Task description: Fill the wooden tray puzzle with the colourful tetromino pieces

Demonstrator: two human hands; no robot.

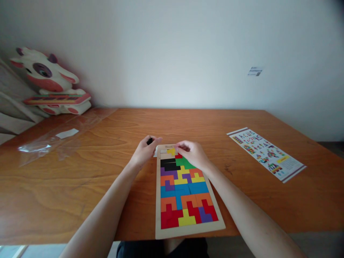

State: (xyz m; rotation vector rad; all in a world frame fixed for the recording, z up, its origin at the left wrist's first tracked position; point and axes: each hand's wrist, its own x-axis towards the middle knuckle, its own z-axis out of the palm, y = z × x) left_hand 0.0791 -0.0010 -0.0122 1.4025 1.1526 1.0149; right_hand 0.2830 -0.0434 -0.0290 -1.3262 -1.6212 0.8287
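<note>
A wooden tray puzzle (158, 200) lies on the table in front of me, filled over most of its area with coloured block pieces. Toward its far end a bare strip of the tray shows, beside several black pieces (169, 165) and a green piece (185, 163). My left hand (144, 152) is closed around a black puzzle piece (149, 141), just left of the tray's far corner. My right hand (192, 154) reaches over the far right part, its thumb and fingers pinched at a yellow puzzle piece (171, 152). The fingers partly cover a small red piece (178, 156).
A printed pattern sheet (266, 154) lies to the right on the wooden table (120, 129). Clear plastic wrapping (53, 143) spreads over the left side. Behind it stands a cow-shaped toy keyboard (57, 86). A white wall (174, 53) borders the table's far edge.
</note>
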